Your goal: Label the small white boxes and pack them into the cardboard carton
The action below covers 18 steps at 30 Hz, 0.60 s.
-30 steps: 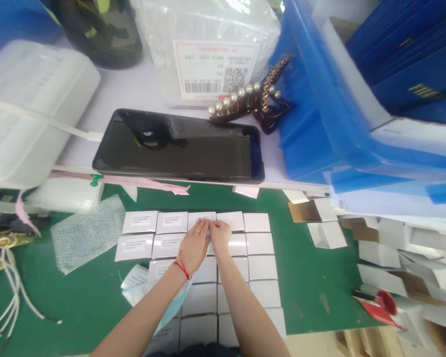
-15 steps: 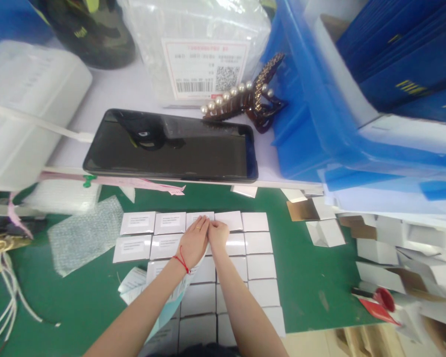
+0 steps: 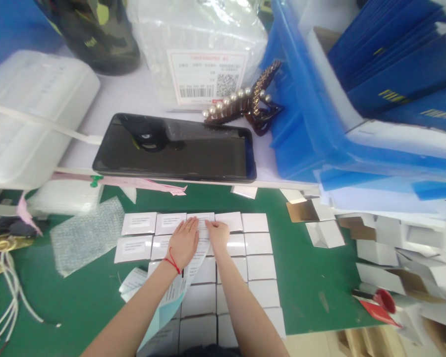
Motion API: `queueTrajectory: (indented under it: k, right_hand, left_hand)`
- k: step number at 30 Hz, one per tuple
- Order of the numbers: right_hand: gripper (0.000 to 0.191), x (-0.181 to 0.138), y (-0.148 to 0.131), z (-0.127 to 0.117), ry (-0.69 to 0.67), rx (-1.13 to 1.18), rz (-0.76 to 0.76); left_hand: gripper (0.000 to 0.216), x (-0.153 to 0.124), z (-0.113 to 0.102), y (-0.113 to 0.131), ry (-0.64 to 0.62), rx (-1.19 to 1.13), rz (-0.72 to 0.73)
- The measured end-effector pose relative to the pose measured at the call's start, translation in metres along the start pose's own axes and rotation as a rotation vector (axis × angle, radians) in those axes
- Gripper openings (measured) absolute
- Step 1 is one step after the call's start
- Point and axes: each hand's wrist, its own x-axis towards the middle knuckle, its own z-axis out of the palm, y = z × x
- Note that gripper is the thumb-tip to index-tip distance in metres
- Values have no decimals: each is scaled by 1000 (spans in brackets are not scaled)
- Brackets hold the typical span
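Small white boxes (image 3: pixel 255 243) lie in close rows on the green table. Some in the far left rows bear printed white labels (image 3: pixel 137 246). A long strip of printed labels (image 3: pixel 197 260) with a pale blue backing runs from the third far-row box down toward me, passing under my left wrist. My left hand (image 3: pixel 184 243), a red cord at its wrist, lies flat over the boxes beside the strip, fingers straight. My right hand (image 3: pixel 218 235) is closed in a pinch at the strip's upper edge; its fingertips are partly hidden.
A shelf above holds a black phone (image 3: pixel 174 148), a pearl hair claw (image 3: pixel 245 104) and a blue bin (image 3: pixel 301 109). Bubble wrap (image 3: pixel 87 238) and white cords (image 3: pixel 13 292) lie left. Loose white cartons (image 3: pixel 325 233) and a red tape dispenser (image 3: pixel 382 302) are at right.
My left hand has slid left, away from my right hand, uncovering more of the label strip and the box beneath. My right hand stays in about the same place. The view has shifted slightly.
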Motion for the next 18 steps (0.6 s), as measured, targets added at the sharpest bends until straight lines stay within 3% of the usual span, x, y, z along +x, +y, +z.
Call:
queueTrajectory:
  k: [5, 11, 18]
  right_hand:
    - [28, -5, 3, -3, -77, 150, 67]
    - [32, -24, 18, -8, -273, 354, 173]
    - [30, -50, 43, -23, -405, 425, 263]
  left_hand:
    - [44, 1, -3, -5, -8, 5, -4]
    - [43, 3, -2, -1, -20, 0, -20]
    - [40, 3, 1, -1, 24, -216, -91]
